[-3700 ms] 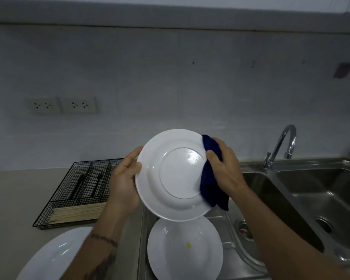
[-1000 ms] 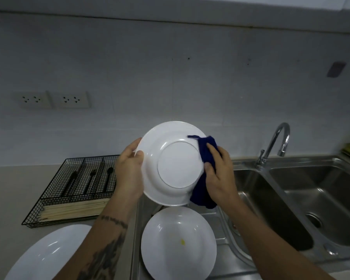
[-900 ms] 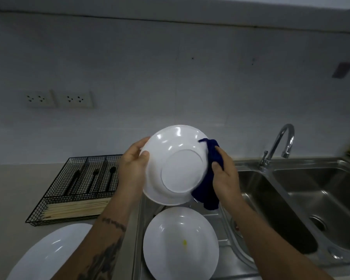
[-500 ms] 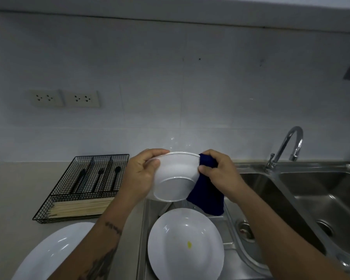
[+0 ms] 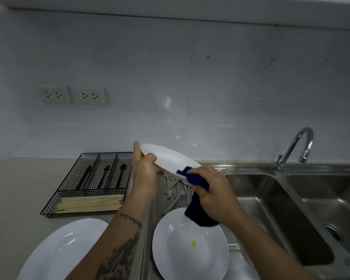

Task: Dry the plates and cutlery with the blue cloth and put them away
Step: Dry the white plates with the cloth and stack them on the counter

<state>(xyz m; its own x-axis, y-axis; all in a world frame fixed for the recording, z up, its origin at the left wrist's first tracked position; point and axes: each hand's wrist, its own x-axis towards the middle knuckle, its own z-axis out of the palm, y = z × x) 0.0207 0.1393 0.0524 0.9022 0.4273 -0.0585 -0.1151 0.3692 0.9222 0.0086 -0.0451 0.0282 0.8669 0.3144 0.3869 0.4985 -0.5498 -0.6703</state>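
Note:
My left hand (image 5: 147,173) grips the left rim of a white plate (image 5: 168,158), held nearly flat above the drainboard. My right hand (image 5: 212,190) grips the blue cloth (image 5: 198,201) against the plate's right edge, and the cloth hangs down from my fist. Below them a second white plate (image 5: 190,247) with a small yellow spot lies on the drainboard. Light-coloured cutlery (image 5: 177,189) lies in a heap under the held plate. A third white plate (image 5: 63,249) sits on the counter at the lower left.
A black wire tray (image 5: 89,184) on the counter holds black cutlery and a row of wooden chopsticks. To the right are the steel double sink (image 5: 291,199) and its tap (image 5: 297,146). Two wall sockets (image 5: 73,96) sit on the tiled wall.
The held plate has tipped from facing me with its underside to lying almost flat, its upper face up. My right hand with the cloth has shifted to the plate's right edge.

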